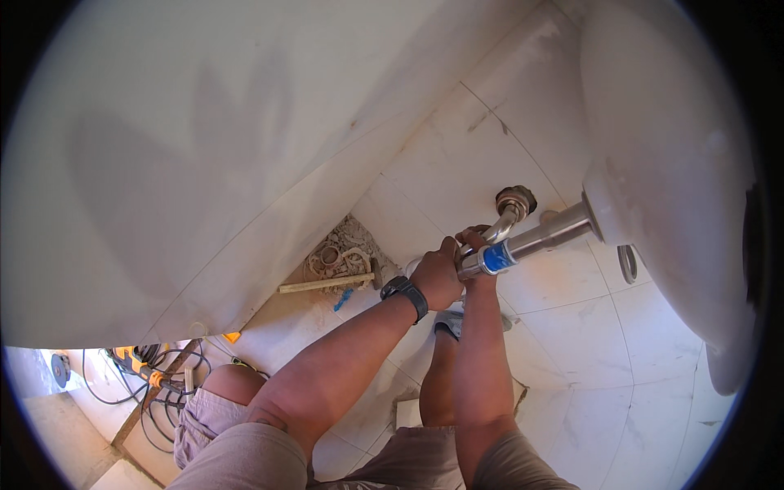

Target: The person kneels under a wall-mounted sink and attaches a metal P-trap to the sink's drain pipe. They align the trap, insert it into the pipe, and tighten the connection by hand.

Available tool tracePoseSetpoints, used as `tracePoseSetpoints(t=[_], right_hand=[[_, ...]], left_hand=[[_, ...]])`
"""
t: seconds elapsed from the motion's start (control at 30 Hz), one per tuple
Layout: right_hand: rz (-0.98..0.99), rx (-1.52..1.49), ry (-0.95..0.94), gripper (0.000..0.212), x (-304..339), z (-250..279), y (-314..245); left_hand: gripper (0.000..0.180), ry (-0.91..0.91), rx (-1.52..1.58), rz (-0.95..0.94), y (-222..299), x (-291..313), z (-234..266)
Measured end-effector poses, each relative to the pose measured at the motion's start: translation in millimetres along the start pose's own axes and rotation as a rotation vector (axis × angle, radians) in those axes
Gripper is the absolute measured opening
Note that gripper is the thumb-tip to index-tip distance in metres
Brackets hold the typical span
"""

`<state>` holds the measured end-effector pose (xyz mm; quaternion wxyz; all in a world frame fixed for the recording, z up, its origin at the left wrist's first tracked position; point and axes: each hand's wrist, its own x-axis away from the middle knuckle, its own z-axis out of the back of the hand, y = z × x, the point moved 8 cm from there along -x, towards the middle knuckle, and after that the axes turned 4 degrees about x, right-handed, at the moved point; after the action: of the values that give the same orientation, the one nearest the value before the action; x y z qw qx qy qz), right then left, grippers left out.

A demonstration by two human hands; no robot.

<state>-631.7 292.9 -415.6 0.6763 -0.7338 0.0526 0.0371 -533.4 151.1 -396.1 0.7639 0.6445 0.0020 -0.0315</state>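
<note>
A chrome sink drain pipe comes out of the underside of a white wash basin, with a blue band wrapped round its lower part. A curved chrome waste pipe runs beside it to a dark, round fitting at the tiled wall. My left hand, below a black wristwatch, closes round the pipe's end next to the blue band. My right hand grips the same joint from below and behind, its fingers partly hidden by the pipes.
In the corner a hammer with a wooden handle lies by rubble and a blue scrap. A yellow and black power tool with coiled black cable lies at lower left. A metal ring shows beneath the basin.
</note>
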Motion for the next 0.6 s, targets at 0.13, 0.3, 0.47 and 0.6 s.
tracePoseSetpoints(t=[0.13,0.3,0.47,0.6], right_hand=[[-0.043,0.034,0.091,0.03,7.2,-7.8,-2.7],[-0.113,0.001,-0.201,0.053,13.4,-18.5,-26.6],[-0.175,-0.165,-0.474,0.038,5.3,-24.7,-23.6],[-0.081,-0.145,-0.277,0.028,-4.6,-10.8,-2.3]], left_hand=[[0.051,0.007,0.008,0.01,0.0,-0.6,0.8],[0.053,-0.006,0.003,0.0,2.0,0.5,2.4],[0.056,-0.005,0.027,-0.02,3.2,1.1,2.3],[0.055,-0.009,0.013,0.002,-1.7,-1.7,0.2]])
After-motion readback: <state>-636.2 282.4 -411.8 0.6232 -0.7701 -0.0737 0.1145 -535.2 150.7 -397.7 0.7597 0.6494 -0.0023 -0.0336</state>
